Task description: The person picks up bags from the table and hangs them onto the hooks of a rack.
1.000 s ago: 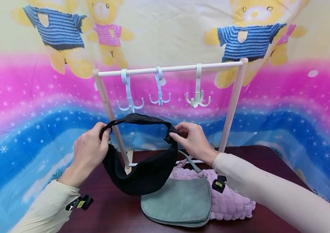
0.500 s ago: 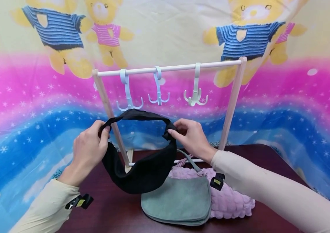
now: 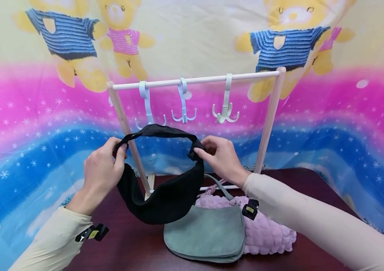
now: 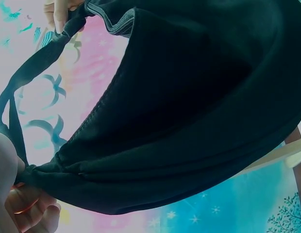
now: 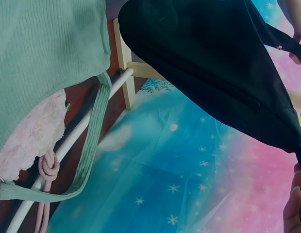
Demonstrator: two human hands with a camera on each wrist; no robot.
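A black cloth shoulder bag [image 3: 168,199] hangs in the air between both hands, its strap arched upward in a loop. My left hand [image 3: 102,167] pinches the left end of the strap between thumb and fingers. At the strap's knotted right end, my right hand [image 3: 223,156] pinches the cloth. The left wrist view shows the bag [image 4: 189,116] with a zipper along its opening. The strap's top overlaps the lower part of the left blue hook [image 3: 147,105] in the head view. Beyond hang another blue hook [image 3: 184,103] and a pale green hook [image 3: 226,103].
The hooks hang from a white bar [image 3: 205,79] on a wooden rack [image 3: 269,120]. Below lie a green corduroy handbag [image 3: 205,235] and a pink puffy bag [image 3: 267,235] on the dark red table [image 3: 124,241]. A printed bear cloth [image 3: 192,41] covers the back.
Both hands have raised the black bag slightly, and its strap now overlaps more of the left hook. The grips on the strap are unchanged.
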